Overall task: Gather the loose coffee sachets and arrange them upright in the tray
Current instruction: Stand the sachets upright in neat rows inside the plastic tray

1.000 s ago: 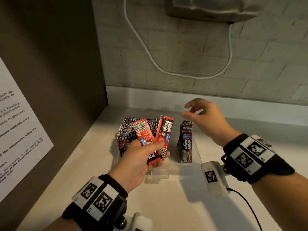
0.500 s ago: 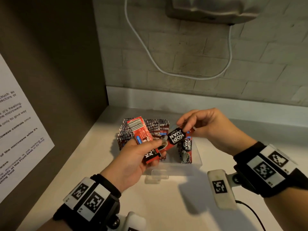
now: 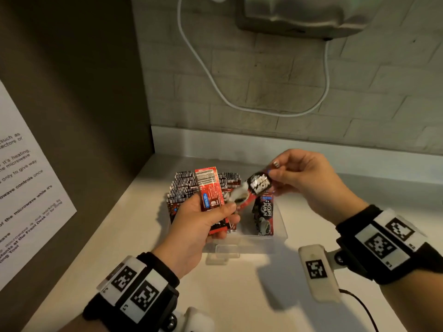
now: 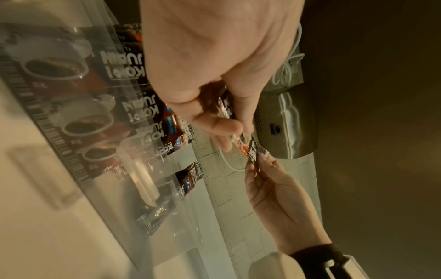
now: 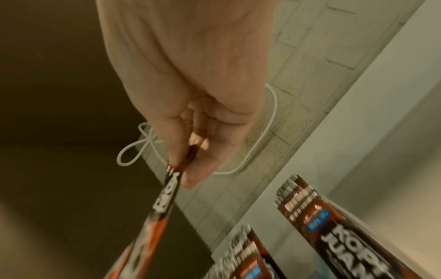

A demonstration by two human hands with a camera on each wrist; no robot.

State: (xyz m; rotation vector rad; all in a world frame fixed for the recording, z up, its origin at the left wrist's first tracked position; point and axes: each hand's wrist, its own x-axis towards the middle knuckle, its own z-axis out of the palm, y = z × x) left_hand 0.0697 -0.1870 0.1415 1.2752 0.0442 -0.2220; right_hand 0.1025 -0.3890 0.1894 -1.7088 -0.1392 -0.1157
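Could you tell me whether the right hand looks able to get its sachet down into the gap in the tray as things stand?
Probably yes. The right hand pinches a sachet above the tray, and the gap beside the right stack is open from above. The left hand, close by, still touches its lower end.

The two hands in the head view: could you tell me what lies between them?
A single coffee sachet bridges them in the head view: the right hand pinches its upper end, the lower end reaches the left hand, which grips more sachets.
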